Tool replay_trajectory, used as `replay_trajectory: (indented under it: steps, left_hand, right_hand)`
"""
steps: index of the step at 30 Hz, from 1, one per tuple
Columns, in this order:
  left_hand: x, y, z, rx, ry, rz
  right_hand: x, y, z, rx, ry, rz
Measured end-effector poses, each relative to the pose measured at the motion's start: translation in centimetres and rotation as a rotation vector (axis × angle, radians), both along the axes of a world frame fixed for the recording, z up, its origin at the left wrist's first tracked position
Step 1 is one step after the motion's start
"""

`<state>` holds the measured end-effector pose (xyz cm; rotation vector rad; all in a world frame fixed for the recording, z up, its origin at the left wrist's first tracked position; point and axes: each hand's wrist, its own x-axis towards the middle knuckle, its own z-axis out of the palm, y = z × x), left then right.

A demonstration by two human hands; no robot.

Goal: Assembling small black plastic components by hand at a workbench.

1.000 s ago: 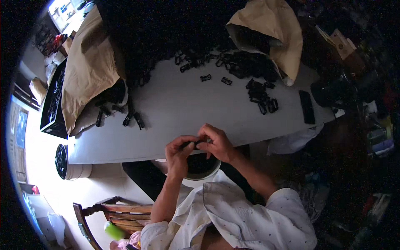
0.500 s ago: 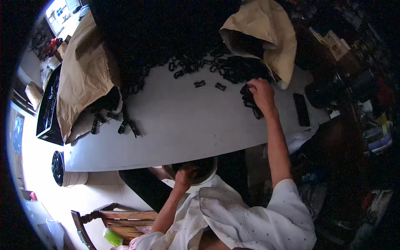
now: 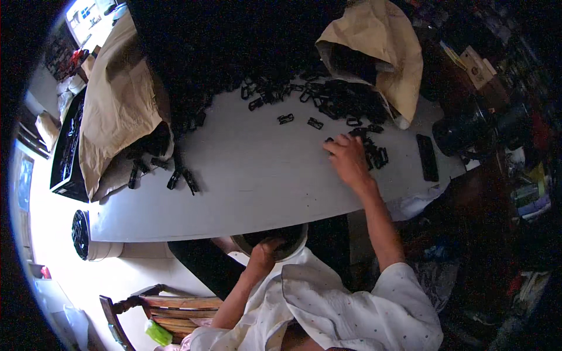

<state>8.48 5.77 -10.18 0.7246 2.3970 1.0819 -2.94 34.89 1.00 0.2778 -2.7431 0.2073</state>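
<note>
My right hand is over the table on the right, its fingers pinched around a small black plastic piece, mostly hidden. Just beyond that hand lies a small cluster of black plastic pieces. Two loose rectangular black pieces, one of them this frame-like piece, rest apart near the table's middle. Below the front edge, my left hand is at the mouth of a round bucket with a dark inside. Its fingers are curled, and whatever they may hold is hidden.
A grey-white table carries a dark heap of pieces along its far side. Paper sacks stand at right and left, the left one spilling pieces. A black phone-like slab lies far right. A wooden chair is lower left.
My right hand has moved left and nearer from the cluster, uncovering it, with a piece at its fingertips. My left hand has shifted slightly right at the bucket. The view has tilted a little.
</note>
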Motion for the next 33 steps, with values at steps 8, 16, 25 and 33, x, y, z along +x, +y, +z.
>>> replay_trajectory:
  steps: [8,16,25,33]
  left_hand:
    - [-0.6,-0.3,4.1,0.007,-0.021,-0.003]
    - [-1.5,-1.2,7.5,0.125,0.004,0.061]
    - [-2.4,-2.2,8.7,0.414,-0.264,0.294]
    - [-3.3,-2.8,11.2,0.355,-0.137,0.360]
  right_hand:
    - [-0.7,2.8,2.3,-0.338,-0.067,-0.070]
    - [-1.4,1.8,1.5,-0.075,0.011,0.066]
    - [-4.4,2.1,0.4,-0.192,-0.081,-0.087]
    - [-7.0,1.2,-0.3,-0.135,-0.051,-0.162]
